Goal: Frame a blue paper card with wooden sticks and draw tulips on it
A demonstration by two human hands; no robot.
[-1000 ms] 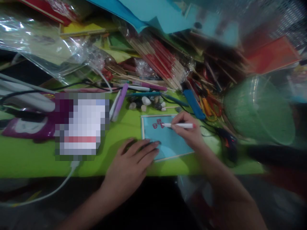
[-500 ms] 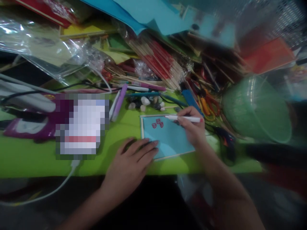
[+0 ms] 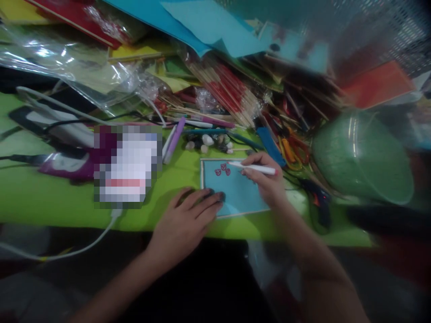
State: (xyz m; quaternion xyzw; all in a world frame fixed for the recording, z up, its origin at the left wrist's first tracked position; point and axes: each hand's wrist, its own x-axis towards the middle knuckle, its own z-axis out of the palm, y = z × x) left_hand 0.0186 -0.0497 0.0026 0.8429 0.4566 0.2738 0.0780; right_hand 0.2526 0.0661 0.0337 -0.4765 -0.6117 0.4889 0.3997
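A blue card [image 3: 240, 195] with pale wooden strips along its edges lies flat on the green desk [image 3: 182, 172], and three small red drawings [image 3: 222, 169] sit in a cluster near its upper left corner. The right hand [image 3: 264, 177], over the right part of the card, is pinched around a white marker [image 3: 257, 168] with a reddish end. The marker's tip points left, just beside the topmost drawing; whether it touches the card I cannot tell. The left hand [image 3: 185, 217] lies palm down at the card's lower left, fingers slightly apart and fingertips on the card, grasping nothing.

Just beyond the card's far edge is a small heap of pebbles [image 3: 208, 140]. Beyond its far right corner are scissors [image 3: 291, 154] with orange handles. To the right of the card lies a dark glue gun [image 3: 319, 204], with a green tub [image 3: 363, 157] farther out. Left of the card are a purple pen [image 3: 175, 141] and, farther off, a blurred-out phone [image 3: 129, 163]. Well beyond the card, sticks [image 3: 224, 85] lie in a bundle.
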